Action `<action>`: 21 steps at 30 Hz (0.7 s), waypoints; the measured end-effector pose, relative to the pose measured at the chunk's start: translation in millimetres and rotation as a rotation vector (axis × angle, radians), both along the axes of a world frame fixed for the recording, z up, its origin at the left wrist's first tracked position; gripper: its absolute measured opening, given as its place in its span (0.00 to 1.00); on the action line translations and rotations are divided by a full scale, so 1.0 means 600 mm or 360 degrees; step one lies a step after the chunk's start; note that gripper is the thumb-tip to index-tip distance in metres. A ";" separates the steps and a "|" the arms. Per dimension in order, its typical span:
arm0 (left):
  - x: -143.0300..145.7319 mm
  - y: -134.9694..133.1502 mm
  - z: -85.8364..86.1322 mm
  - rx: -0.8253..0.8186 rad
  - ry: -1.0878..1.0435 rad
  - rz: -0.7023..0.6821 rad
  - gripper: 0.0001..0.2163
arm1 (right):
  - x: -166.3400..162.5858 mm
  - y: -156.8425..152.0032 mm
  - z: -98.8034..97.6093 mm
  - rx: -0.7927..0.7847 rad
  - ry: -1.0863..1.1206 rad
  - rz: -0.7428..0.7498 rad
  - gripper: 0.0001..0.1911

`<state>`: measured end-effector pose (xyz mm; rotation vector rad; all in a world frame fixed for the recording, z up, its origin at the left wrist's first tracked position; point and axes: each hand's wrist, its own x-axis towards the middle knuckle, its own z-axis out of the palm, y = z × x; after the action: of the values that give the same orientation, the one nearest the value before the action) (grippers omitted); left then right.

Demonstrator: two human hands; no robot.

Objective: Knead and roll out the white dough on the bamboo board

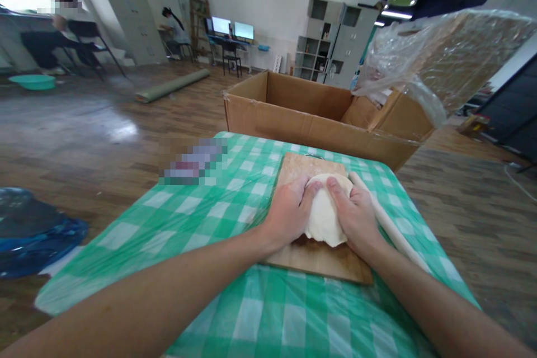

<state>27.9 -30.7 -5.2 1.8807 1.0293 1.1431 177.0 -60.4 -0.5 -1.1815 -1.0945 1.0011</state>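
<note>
A pale, flattened round of dough [327, 217] is held up between both hands, above a wooden cutting board [331, 268]. My left hand [290, 207] grips its left edge, thumb on top and the other fingers mostly hidden behind. On the opposite edge my right hand [354, 212] has the same closed grip, its thumb pressed on the upper face. The dough's lower edge hangs free and looks uneven. Just right of the board, partly behind my right hand and forearm, lies a long pale rolling pin [394, 232].
A green-and-white checked plastic cloth [210, 240] covers the table. A blurred-out item [193, 162] lies near its left edge. Directly beyond stands a large open cardboard box [293, 123] with plastic wrap [403, 61]. Two people sit farther back at left.
</note>
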 end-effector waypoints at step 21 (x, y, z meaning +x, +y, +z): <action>0.001 -0.005 0.009 -0.0831 -0.0456 -0.0311 0.24 | 0.024 -0.006 -0.006 0.0092 -0.0166 -0.0129 0.24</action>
<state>28.7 -33.6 0.2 1.3283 0.8569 0.8898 191.5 -64.2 -4.1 -1.2329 -1.1408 0.8479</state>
